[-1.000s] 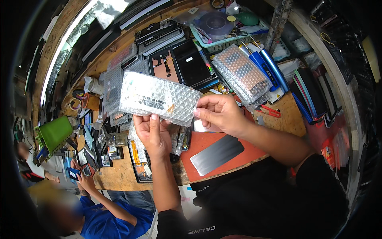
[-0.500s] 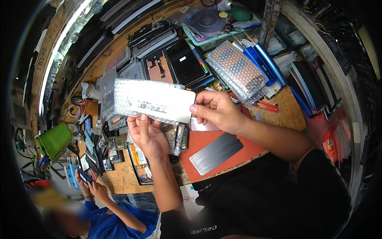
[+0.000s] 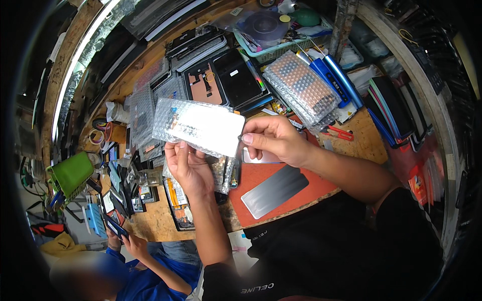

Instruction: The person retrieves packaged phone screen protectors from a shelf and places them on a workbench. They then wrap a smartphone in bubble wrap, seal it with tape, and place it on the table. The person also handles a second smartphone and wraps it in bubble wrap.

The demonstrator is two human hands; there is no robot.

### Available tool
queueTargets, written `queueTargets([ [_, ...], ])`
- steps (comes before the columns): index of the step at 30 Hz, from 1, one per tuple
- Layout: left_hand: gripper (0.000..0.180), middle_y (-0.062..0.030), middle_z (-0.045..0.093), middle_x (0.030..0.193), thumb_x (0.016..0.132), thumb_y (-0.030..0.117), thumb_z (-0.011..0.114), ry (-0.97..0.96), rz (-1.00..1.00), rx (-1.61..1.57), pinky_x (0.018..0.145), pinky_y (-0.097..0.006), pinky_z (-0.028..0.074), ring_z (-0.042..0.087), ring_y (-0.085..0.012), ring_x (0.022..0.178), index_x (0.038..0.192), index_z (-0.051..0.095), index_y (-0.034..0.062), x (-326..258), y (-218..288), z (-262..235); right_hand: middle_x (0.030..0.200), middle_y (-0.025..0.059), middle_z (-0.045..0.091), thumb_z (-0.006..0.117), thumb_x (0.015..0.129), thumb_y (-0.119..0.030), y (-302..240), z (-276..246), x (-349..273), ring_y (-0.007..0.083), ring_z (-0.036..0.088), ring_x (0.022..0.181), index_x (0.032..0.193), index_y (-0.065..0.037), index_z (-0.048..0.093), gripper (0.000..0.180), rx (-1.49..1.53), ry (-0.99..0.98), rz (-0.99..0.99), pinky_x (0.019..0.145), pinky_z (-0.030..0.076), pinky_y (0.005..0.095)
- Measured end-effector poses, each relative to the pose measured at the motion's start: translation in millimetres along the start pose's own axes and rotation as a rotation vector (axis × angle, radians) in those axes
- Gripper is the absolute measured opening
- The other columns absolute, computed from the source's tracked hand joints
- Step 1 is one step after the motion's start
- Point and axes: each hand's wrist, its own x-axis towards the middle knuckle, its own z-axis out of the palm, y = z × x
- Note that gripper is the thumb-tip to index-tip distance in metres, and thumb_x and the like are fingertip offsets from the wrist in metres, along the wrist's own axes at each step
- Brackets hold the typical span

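My left hand (image 3: 191, 173) grips the lower edge of a clear bubble-wrap sleeve (image 3: 165, 120), thumb in front. Out of the sleeve's right end sticks a flat, glaring white panel (image 3: 223, 128) with rounded corners, like a phone screen. My right hand (image 3: 276, 141) pinches this panel at its right edge between thumb and fingers. Both are held up over the bench. Below them, on an orange-red mat (image 3: 241, 208), lies a grey rounded-corner sheet (image 3: 275, 192). Another pale phone-sized piece (image 3: 261, 156) lies partly hidden under my right hand.
Phone panels (image 3: 236, 78) and a bubble-wrapped pack (image 3: 304, 85) lie behind. Two blue screwdriver-like tools (image 3: 341, 80), red-handled cutters (image 3: 339, 133) and a teal basket (image 3: 281, 47) sit right. A green basket (image 3: 70, 173) stands left. Lower left, a person in blue (image 3: 155, 271) holds a phone (image 3: 116, 227).
The panel and its sleeve have tilted further, right end lower, and the sleeve's left end has moved right. My hands keep their hold. The other person's phone is lower.
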Motion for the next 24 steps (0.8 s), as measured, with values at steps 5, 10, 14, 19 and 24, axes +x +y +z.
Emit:
queueTargets([
  [5,0.035,-0.0076,0.059,0.12,0.095,0.002,0.052,-0.149,-0.014,-0.048,0.067,-0.022,0.056,0.062,-0.0127,0.101,0.129,0.042,0.0048,-4.1,3.1,4.3,0.085,0.0037,0.065,0.061,0.099,-0.013,1.7,0.4,2.0,0.0054,0.06,0.069,0.094,0.0,0.061,0.014,-0.153,0.028,0.028,0.058,0.05,0.0208],
  [10,0.072,-0.0204,0.047,0.143,0.093,0.038,0.052,0.029,-0.026,-0.266,0.115,-0.049,0.032,0.045,-0.0332,0.134,0.15,0.029,0.0011,-9.8,0.3,12.3,0.085,0.003,0.064,0.062,0.098,-0.012,-1.7,0.9,-0.1,0.0064,0.06,0.07,0.094,0.0,0.062,0.013,-0.168,-0.01,0.097,0.065,0.051,0.0229],
  [14,0.087,-0.0228,0.04,0.15,0.088,0.061,0.047,-0.258,-0.091,-0.558,0.112,-0.053,0.036,0.044,-0.0418,0.133,0.15,0.032,0.0018,-6.3,-2.0,7.1,0.088,0.0057,0.065,0.063,0.096,-0.009,6.5,7.4,-7.0,0.0089,0.061,0.071,0.095,0.001,0.063,0.01,-0.243,-0.041,0.204,0.068,0.051,0.024],
  [19,0.072,-0.0234,0.057,0.131,0.087,0.045,0.05,-0.327,-0.344,-0.733,0.109,-0.052,0.041,0.055,-0.0387,0.124,0.137,0.044,-0.0062,-17.5,-9.4,13.0,0.087,0.0072,0.065,0.066,0.093,-0.003,25.5,11.1,-5.5,0.0107,0.06,0.065,0.103,0.001,0.059,0.013,-0.343,0.098,0.115,0.06,0.05,0.0225],
  [24,0.043,-0.0164,0.063,0.123,0.093,0.013,0.05,-0.287,-0.318,-0.585,0.101,-0.038,0.047,0.06,-0.0234,0.115,0.132,0.052,-0.0055,-28.6,-16.9,28.8,0.102,0.0062,0.065,0.068,0.093,-0.006,26.0,-1.1,2.6,0.013,0.061,0.071,0.128,0.004,0.049,0.041,-0.168,0.188,0.036,0.068,0.054,0.0274],
])
